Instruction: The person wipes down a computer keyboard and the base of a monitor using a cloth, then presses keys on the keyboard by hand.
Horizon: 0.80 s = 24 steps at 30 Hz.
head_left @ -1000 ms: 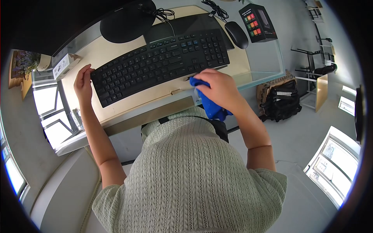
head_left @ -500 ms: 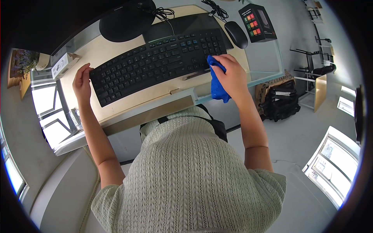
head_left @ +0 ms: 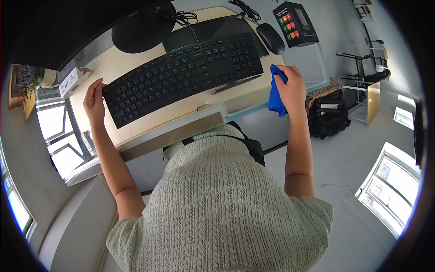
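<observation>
A black keyboard (head_left: pixel 186 75) lies at a slant across the desk, with a dark gap under part of its near edge. At its left end my left hand (head_left: pixel 94 100) is closed, thumb and fingers pinching the corner. My right hand (head_left: pixel 292 88) is closed around a crumpled blue cloth (head_left: pixel 277 99), which hangs down from the fingers. This hand is off the keyboard's right end, over the glass edge of the desk. A black mouse (head_left: pixel 271 39) lies beyond the keyboard's right end.
A round black monitor base (head_left: pixel 142 29) and bundled cables (head_left: pixel 183 18) are at the back. A black box (head_left: pixel 295 25) stands at the right rear, a small white box (head_left: pixel 74 81) at the left. A black bag (head_left: pixel 330 115) is beyond the desk's right side.
My right hand has moved right with the blue cloth, away from the keyboard's right end. My left hand stays at the keyboard's left corner. The view has shifted slightly.
</observation>
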Available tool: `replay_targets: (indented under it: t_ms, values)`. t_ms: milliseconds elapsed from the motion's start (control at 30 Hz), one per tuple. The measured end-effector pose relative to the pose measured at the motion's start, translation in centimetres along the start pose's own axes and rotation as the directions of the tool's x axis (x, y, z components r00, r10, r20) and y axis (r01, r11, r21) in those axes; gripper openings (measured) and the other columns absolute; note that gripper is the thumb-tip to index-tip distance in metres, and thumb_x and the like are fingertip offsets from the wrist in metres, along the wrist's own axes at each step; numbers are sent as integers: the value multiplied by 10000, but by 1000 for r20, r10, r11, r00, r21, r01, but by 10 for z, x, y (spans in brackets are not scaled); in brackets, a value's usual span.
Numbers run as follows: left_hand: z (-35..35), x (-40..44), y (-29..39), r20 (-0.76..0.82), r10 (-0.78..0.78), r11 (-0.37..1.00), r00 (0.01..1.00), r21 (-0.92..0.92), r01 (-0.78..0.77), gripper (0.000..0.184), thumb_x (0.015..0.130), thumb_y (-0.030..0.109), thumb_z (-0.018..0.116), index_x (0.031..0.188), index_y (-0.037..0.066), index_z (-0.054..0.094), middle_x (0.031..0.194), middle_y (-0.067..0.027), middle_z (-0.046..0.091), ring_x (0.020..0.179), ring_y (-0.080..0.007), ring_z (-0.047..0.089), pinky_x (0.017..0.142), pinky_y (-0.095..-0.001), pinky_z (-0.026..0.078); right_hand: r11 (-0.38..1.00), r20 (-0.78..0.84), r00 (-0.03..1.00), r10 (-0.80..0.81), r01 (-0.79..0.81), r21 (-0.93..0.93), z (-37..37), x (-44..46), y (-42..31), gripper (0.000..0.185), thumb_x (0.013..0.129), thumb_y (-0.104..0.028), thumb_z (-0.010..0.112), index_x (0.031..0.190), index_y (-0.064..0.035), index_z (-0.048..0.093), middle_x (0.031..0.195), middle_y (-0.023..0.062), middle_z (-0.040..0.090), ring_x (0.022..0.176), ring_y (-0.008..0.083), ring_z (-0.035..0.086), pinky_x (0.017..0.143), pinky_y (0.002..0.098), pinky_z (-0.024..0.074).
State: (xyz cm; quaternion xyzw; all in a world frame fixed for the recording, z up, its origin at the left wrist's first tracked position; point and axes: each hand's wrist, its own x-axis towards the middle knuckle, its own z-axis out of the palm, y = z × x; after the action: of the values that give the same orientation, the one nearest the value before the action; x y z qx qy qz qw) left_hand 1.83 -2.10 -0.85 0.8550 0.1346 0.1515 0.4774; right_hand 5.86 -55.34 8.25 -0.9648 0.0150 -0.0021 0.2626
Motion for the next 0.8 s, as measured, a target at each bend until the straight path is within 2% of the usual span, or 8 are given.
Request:
replay_targets:
  t_ms: [100,267,400,467,567,700,767,800]
  values:
    - [-1,1,-5,17,-1,999,1000,-44,1,216,1009,69,536,1156,38,691,934,-17,705,793,-59,566,717,-211,451,997,-112,994,15,-23,-67,-2,-2,-11,244,822,-92,666,1063,-83,702,1072,76,662,957,286,660,817,350,524]
    - [2,1,-9,4,22,998,1000,-54,-22,217,1009,66,534,1157,39,690,922,-14,703,785,-58,560,712,-207,446,901,65,900,-432,433,-8,42,1,-42,249,821,-115,673,1068,-94,698,1073,52,661,959,284,655,813,388,527]
    - [1,-1,-4,-1,4,1000,1000,0,-4,219,1013,64,528,1159,39,689,919,-13,701,791,-60,562,720,-206,446,906,102,908,-406,415,-87,42,-7,-46,249,826,-126,674,1072,-98,703,1074,46,666,961,270,659,817,383,529]
    - [-1,1,-8,2,2,1000,1000,-18,-2,219,1014,65,527,1159,38,689,921,-15,702,789,-61,562,720,-207,446,954,492,831,-259,299,-3,18,-11,-43,259,833,-138,676,1087,-95,704,1081,49,670,960,270,661,823,374,529]
    - [0,2,-11,11,12,999,1000,-48,-11,218,1015,66,527,1159,38,689,923,-17,702,787,-62,564,719,-209,448,976,310,927,-211,214,25,12,-7,-52,273,841,-146,678,1108,-91,699,1096,57,671,958,274,664,829,369,530]
    - [-1,0,-6,16,24,1000,1000,-5,-24,218,1015,68,529,1160,38,689,927,-21,702,801,-66,576,733,-212,457,939,82,942,-324,331,-94,41,3,-51,272,839,-139,672,1105,-90,697,1092,66,668,944,296,661,823,379,532]
    - [-1,0,-6,13,22,1000,1000,-8,-22,218,1014,67,530,1161,40,689,931,-23,701,812,-67,582,740,-213,461,943,135,941,-311,323,-79,37,-6,-51,256,837,-136,666,1087,-91,703,1072,65,671,944,296,658,830,388,530]
    - [-1,-1,-6,9,17,1000,1000,-9,-17,219,1014,65,530,1163,41,689,934,-24,701,822,-69,588,747,-213,464,942,331,896,-297,332,-54,27,-13,-49,246,839,-137,664,1077,-90,705,1061,66,673,944,291,660,831,387,530]
